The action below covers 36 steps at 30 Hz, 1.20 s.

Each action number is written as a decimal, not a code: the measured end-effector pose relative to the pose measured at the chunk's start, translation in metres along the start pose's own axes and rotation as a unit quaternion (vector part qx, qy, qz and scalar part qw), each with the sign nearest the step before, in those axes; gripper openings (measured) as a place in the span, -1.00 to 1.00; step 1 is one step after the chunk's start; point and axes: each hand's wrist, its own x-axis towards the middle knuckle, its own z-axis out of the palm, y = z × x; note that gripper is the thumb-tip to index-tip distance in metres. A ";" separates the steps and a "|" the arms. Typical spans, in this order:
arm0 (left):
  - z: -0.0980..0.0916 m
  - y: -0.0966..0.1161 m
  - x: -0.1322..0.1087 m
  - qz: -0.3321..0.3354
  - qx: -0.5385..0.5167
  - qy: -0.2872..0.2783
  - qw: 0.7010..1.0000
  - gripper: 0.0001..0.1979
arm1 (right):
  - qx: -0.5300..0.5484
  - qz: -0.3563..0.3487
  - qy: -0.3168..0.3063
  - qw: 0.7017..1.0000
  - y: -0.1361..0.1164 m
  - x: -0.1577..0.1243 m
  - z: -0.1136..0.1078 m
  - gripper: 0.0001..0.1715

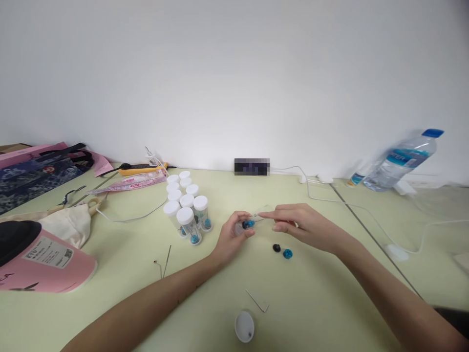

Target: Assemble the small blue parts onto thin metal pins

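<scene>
My left hand is wrapped around a clear plastic jar lying tilted, with a blue and black part showing at it. My right hand has its index finger stretched toward the jar, its tip by my left fingertips; its thumb stays apart and the other fingers are bent. Whether a tiny item sits at that fingertip is too small to tell. Below my right hand lie a small black knob-like part and a blue round part. Nearer me are an L-shaped hex key and an upturned white lid with a small dark piece inside.
Several white-capped clear jars with blue parts stand left of my hands. Two thin metal tools lie near my left forearm. A pink cup lies at left, a water bottle leans at right. White cables cross the table.
</scene>
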 end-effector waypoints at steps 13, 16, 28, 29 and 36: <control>0.000 0.003 -0.001 -0.004 0.057 0.014 0.998 -0.65 | 0.063 0.066 -0.102 0.991 -0.001 -0.003 0.002 -0.51; 0.000 0.001 0.001 -0.010 0.055 0.012 0.998 -0.69 | 0.080 0.094 -0.071 0.990 0.001 -0.005 -0.002 -0.46; -0.001 0.000 0.003 -0.061 -0.038 -0.012 0.997 -0.73 | 0.165 0.121 0.053 0.977 -0.013 -0.005 0.001 -0.54; -0.002 0.000 0.003 -0.077 -0.060 -0.008 0.995 -0.72 | 0.173 0.126 0.075 0.974 -0.015 -0.004 0.004 -0.58; -0.003 0.000 0.006 -0.083 -0.170 0.036 0.981 -0.69 | 0.000 -0.062 -0.156 0.986 -0.052 -0.008 0.069 -0.69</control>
